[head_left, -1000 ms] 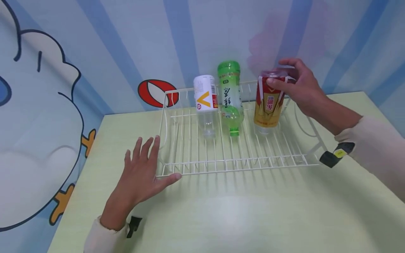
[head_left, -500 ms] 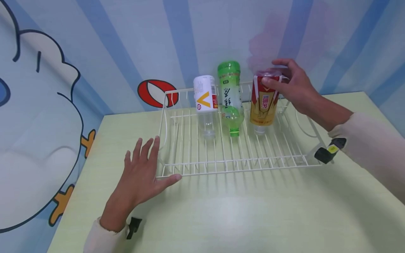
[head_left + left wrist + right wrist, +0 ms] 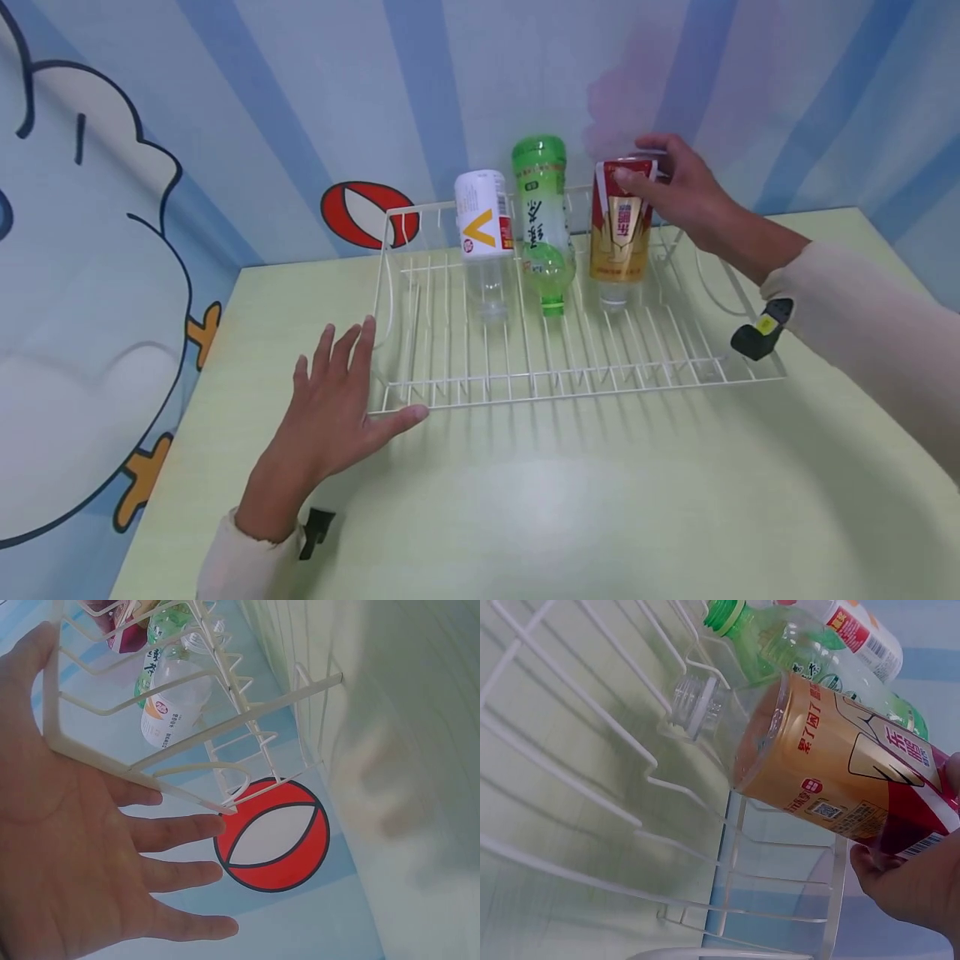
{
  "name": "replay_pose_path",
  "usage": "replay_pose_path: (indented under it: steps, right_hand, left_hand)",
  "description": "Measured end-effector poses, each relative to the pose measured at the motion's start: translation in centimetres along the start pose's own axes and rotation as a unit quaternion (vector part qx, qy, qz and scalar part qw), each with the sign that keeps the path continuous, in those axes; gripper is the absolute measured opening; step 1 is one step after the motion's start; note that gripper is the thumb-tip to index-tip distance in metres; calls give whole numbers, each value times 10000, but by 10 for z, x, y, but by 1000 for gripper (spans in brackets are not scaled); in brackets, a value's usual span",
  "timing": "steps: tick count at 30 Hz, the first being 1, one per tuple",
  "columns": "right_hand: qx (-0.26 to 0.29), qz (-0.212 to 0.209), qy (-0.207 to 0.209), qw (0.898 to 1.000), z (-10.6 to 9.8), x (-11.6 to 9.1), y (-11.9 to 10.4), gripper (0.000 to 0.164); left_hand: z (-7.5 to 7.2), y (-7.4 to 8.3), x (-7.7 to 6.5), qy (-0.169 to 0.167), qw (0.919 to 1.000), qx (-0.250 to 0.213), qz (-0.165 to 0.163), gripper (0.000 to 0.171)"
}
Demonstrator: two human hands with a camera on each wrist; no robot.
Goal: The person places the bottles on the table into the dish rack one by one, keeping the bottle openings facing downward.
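My right hand (image 3: 686,192) grips a red and gold labelled plastic bottle (image 3: 621,225) near its base. The bottle is upside down, its neck (image 3: 697,705) among the wires of a white wire rack (image 3: 585,397). To its left in the head view, a green bottle (image 3: 543,221) and a clear bottle with a white label (image 3: 483,217) also stand neck down, leaning at the rack's back. My left hand (image 3: 330,408) lies at the rack's front left corner, fingers straight and spread; in the left wrist view its thumb side touches the frame.
The rack stands on a pale green table (image 3: 540,500) against a blue striped wall (image 3: 300,100). A red and white ball (image 3: 370,215) and a large white cartoon figure (image 3: 82,333) are printed on the wall. A curved wire loop (image 3: 720,287) is at the rack's right end.
My right hand has moved left with the red and gold bottle, bringing it closer to the green bottle. My left hand keeps its place at the rack's corner.
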State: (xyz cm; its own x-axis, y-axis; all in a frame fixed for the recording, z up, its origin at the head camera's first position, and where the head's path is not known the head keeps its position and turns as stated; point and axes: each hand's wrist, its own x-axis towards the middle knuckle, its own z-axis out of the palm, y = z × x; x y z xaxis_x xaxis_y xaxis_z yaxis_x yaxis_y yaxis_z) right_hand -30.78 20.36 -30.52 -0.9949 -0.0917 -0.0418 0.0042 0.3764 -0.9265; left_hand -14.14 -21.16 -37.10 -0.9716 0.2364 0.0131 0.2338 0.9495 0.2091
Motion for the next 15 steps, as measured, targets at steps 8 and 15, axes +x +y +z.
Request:
replay_pose_path:
  steps: [8, 15]
  right_hand:
    - [-350, 179, 91, 9992, 7, 13, 2, 74]
    - [-708, 212, 62, 9972, 8, 16, 2, 74]
  left_hand:
    - [-1, 0, 0, -74, 9999, -76, -91, 118]
    - [0, 0, 0, -49, 9999, -70, -105, 119]
